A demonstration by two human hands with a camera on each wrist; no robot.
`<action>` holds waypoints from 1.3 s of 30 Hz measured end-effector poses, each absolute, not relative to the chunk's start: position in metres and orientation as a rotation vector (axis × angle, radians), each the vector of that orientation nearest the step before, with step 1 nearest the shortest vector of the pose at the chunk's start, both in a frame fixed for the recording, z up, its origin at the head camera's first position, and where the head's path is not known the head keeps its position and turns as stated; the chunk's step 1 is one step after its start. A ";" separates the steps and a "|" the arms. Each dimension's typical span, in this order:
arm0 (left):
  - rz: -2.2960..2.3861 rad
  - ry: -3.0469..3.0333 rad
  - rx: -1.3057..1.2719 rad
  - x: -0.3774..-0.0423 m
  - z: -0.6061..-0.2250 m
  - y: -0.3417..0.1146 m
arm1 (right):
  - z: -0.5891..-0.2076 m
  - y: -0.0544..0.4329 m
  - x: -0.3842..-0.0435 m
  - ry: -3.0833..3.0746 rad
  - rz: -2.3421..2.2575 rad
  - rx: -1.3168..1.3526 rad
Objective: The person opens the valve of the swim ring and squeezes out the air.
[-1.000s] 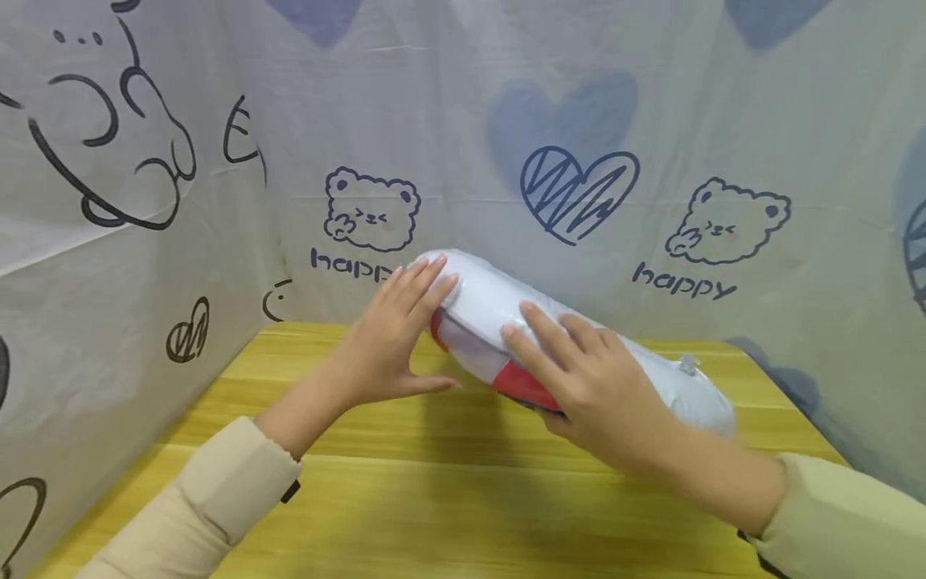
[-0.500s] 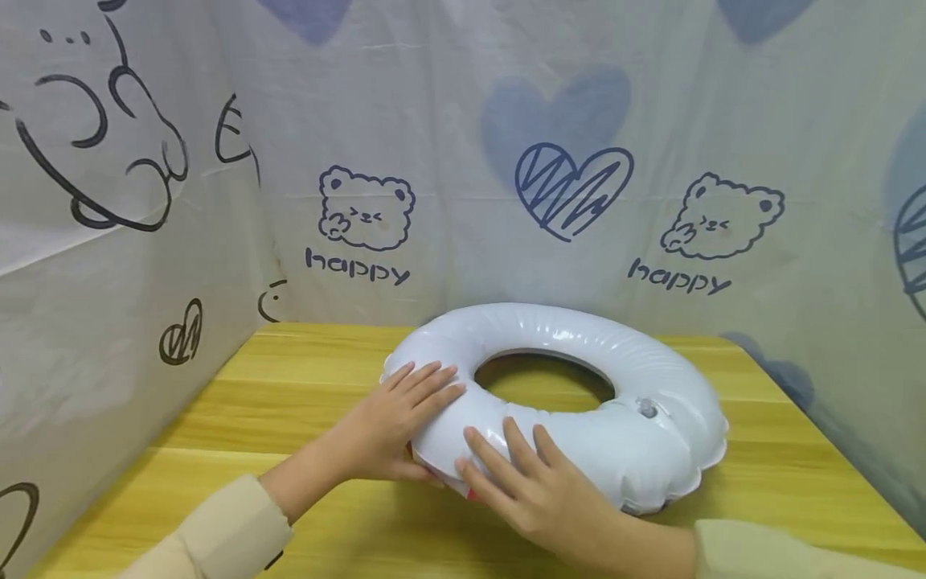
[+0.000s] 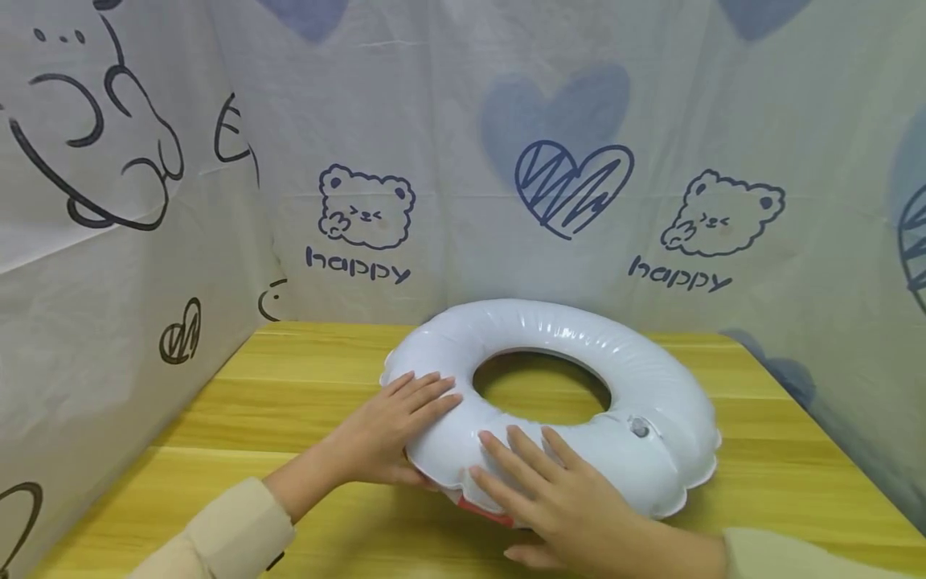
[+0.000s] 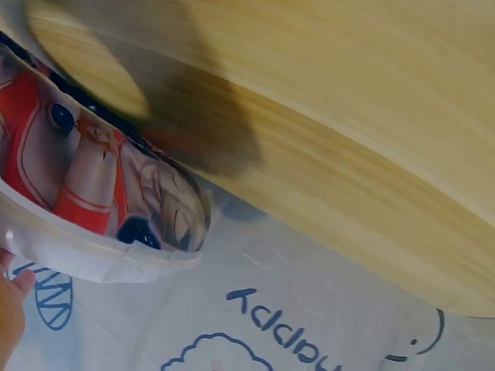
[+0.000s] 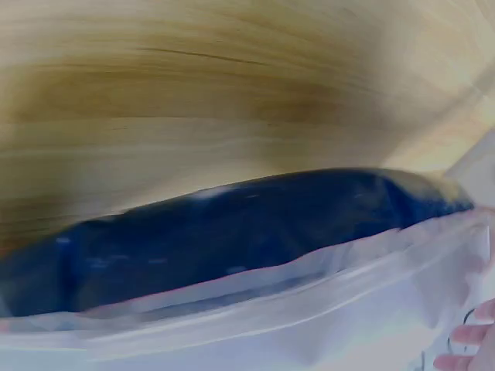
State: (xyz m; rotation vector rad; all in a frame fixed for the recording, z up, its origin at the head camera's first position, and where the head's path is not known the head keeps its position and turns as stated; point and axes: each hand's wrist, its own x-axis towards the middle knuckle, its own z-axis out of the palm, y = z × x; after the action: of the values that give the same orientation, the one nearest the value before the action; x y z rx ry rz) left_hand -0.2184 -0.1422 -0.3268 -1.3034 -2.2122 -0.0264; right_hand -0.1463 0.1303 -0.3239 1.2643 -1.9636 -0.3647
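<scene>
A white inflatable swim ring (image 3: 557, 322) lies face up at the middle of the head view, its hole showing the wood beneath. A small clear valve (image 3: 640, 426) stands on its right side. My left hand (image 3: 383, 426) grips the near-left edge, fingers on top and thumb at the lower side. Spread fingers of my right hand (image 3: 564, 507) rest on the near part, with the thumb apart below the rim. In the left wrist view the ring's underside (image 4: 85, 170) bears a red and dark-blue print; the right wrist view shows a navy stretch (image 5: 232, 239) of it.
The ring is over a yellow wood-grain table (image 3: 311, 378). Behind it hangs a pale cloth (image 3: 463, 201) printed with bears and hearts, and a similar cloth wall (image 3: 123, 305) closes off the left side.
The ring was tipped up steeply with its print side towards me; it has come down flatter, white face up. Both hands lowered with it, and lately only small shifts show.
</scene>
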 end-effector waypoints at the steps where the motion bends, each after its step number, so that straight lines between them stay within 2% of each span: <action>1: -0.023 -2.221 -1.302 -0.219 -0.328 -0.144 | -0.323 0.134 -0.146 -1.994 -0.324 1.267; 8: 0.030 -2.283 -1.280 -0.223 -0.340 -0.157 | -0.323 0.161 -0.156 -2.065 -0.139 1.202; 15: 0.110 -2.297 -1.266 -0.226 -0.350 -0.169 | -0.320 0.194 -0.183 -2.155 0.009 1.155; 24: 0.201 -2.336 -1.243 -0.231 -0.360 -0.179 | -0.342 0.244 -0.216 -2.277 0.128 1.216; 39: 0.220 -2.476 -1.120 -0.238 -0.373 -0.193 | -0.373 0.253 -0.221 -2.404 0.133 1.095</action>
State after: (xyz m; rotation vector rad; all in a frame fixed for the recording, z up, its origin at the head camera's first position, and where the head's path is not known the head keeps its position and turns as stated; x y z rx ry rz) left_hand -0.2375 -0.1925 -0.3732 -1.1204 -2.4762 0.2199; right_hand -0.2209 0.2534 -0.3729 1.0954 -2.4040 0.1334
